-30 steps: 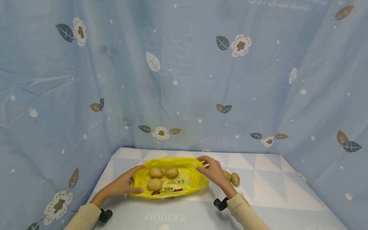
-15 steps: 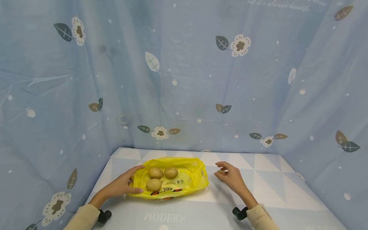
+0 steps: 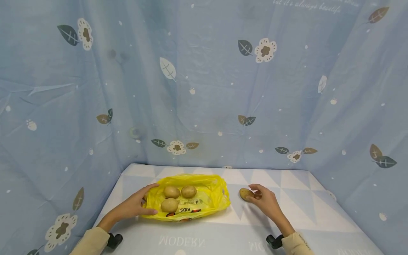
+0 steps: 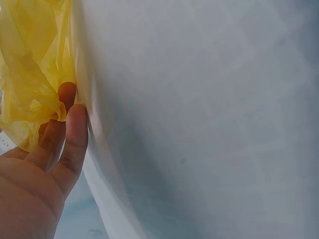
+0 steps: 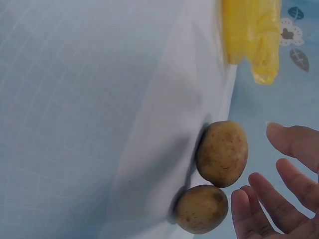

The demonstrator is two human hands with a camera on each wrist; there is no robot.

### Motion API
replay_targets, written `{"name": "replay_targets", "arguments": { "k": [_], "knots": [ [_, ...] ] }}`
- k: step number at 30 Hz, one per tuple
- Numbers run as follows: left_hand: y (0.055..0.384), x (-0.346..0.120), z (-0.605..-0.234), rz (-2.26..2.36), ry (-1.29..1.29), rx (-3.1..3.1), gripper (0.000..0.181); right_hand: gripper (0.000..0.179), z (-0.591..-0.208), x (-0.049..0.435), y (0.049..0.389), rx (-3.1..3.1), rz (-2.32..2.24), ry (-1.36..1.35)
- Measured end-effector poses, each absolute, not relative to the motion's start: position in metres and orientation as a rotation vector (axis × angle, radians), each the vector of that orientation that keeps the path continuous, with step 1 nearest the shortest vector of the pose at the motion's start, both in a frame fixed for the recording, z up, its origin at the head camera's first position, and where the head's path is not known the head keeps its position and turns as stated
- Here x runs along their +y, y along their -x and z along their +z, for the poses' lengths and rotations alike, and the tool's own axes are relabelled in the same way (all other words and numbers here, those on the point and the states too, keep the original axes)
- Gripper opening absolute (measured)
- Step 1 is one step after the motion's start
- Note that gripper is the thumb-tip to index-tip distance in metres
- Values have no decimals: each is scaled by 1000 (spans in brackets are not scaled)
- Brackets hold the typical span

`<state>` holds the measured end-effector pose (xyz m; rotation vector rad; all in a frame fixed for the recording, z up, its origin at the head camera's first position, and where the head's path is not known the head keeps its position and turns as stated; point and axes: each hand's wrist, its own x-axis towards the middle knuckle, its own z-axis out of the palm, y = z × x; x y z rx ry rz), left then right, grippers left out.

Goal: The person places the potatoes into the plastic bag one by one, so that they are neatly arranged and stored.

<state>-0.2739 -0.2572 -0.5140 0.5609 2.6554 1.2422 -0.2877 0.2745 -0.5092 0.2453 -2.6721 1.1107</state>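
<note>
My left hand [image 3: 131,206] holds the left end of a yellow plastic bag [image 3: 208,209], fingers behind it and thumb along its front edge. In the left wrist view, crumpled yellow film hangs against those fingers [image 4: 75,132]. The bag lies with its mouth spread wide, and three potatoes [image 3: 169,205] show inside its left half. Right of the bag, my right hand [image 3: 267,203] reaches over two loose potatoes. The right wrist view shows a larger potato [image 5: 223,154] beside a rounder potato [image 5: 201,209], with loosely spread fingers and thumb close to them, holding nothing.
A white and pale blue patterned cloth [image 3: 296,216] covers the table. Blue curtains [image 3: 204,88] with leaves and flowers enclose the back and both sides. Each wrist wears a black camera mount [image 3: 275,241].
My right hand has left the bag's right end and moved right to the loose potatoes, its fingers now around the farther one. The left hand and bag stay in place.
</note>
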Motion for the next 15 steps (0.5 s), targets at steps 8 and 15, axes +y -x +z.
{"name": "replay_targets", "arguments": {
  "k": [8,15],
  "knots": [
    [275,-259,-515,1249,-571,2641,96,47,-513,276,292,-2719,1083,-223],
    [274,-260,-515,1248,-579,2639,95,48,-513,277,297,-2721,1074,-221]
  ]
}}
